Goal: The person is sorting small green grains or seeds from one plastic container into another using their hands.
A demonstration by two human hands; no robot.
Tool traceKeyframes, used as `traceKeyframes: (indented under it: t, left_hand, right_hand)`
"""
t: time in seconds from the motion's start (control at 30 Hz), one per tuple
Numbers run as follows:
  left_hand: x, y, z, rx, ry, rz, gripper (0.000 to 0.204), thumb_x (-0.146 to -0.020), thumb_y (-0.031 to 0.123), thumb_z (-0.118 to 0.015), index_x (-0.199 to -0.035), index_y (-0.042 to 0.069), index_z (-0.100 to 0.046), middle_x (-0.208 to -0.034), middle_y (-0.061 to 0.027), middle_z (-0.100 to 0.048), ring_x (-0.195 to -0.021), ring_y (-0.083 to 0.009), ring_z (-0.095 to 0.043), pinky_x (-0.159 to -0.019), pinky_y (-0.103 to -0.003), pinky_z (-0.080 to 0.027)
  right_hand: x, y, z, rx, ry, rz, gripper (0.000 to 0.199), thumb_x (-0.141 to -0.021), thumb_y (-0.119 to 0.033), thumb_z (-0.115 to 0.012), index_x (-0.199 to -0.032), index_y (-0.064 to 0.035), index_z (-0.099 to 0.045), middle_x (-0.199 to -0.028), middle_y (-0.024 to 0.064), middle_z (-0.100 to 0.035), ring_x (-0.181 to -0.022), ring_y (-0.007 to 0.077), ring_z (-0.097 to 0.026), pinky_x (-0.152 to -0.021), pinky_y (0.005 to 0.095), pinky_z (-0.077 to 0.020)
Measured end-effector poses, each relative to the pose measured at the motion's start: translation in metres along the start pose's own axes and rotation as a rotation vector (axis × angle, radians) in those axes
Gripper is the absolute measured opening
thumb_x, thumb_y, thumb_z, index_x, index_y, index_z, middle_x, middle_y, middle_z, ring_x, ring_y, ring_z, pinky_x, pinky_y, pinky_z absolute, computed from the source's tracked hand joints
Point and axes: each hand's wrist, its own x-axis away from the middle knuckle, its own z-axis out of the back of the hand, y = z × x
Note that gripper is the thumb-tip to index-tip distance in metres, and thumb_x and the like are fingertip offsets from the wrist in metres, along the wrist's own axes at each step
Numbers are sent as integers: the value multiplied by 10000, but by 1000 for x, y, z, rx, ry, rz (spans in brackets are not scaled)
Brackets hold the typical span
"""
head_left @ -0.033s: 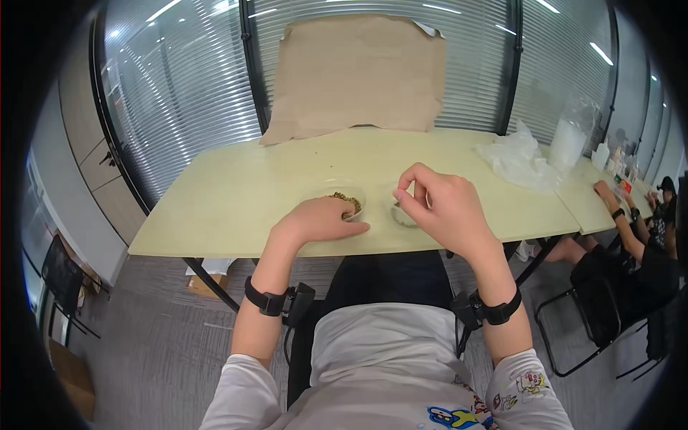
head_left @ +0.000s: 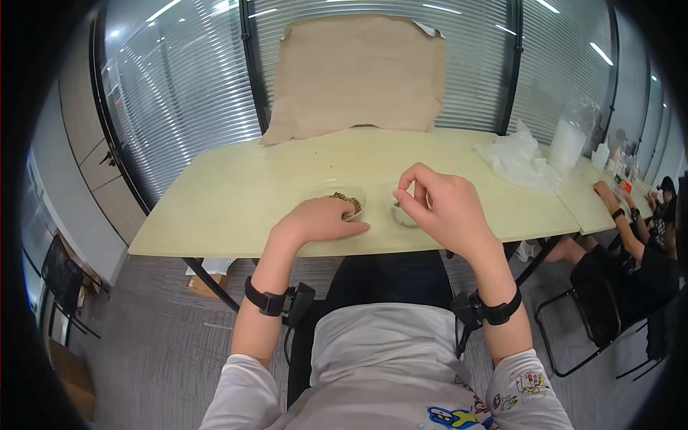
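A shallow clear bowl [head_left: 330, 188] holding small greenish-brown grains [head_left: 345, 200] stands near the table's front edge. Across its near side lies my left hand [head_left: 320, 218], fingers over the rim and partly hidden in the bowl. The thumb stretches along outside the near wall, so the rim sits between thumb and fingers. To the right is a second, smaller clear bowl [head_left: 403, 215], largely covered by my right hand [head_left: 446, 203]. Above that bowl, the right thumb and forefinger are pressed together in a pinch. Whatever is between them is too small to make out.
Brown paper [head_left: 358, 79] stands upright along the table's back edge. At the right lie a crumpled clear plastic bag [head_left: 523, 158] and a bagged white roll or stack [head_left: 570, 140]. Another person's arm [head_left: 622, 218] rests on the adjoining table, near several bottles [head_left: 602, 154].
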Motion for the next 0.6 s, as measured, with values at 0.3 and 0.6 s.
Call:
traceKeyframes:
  t: [0.3,0.6]
  left_hand:
    - [0,-3,-2,-7,-3,1,611,-945,611,-685,-790,20,-682,-738,-153,-644,-697,-293,-593,-690,-430,-472]
    - [2,0,0,-24,-12,-1,603,-951,599,-677,-787,19,-689,-711,-155,-642,-674,-300,-591,-680,-440,-473]
  right_hand:
    - [0,-4,1,-6,-9,-3,108,-968,-218,-736,-949,-141,-662,-584,4,-583,-544,216,-621,-535,380,-461]
    - [0,-5,2,-4,-28,-2,110,-971,-216,-732,-952,-133,-663,-594,11,-596,-558,224,-634,-547,385,-472]
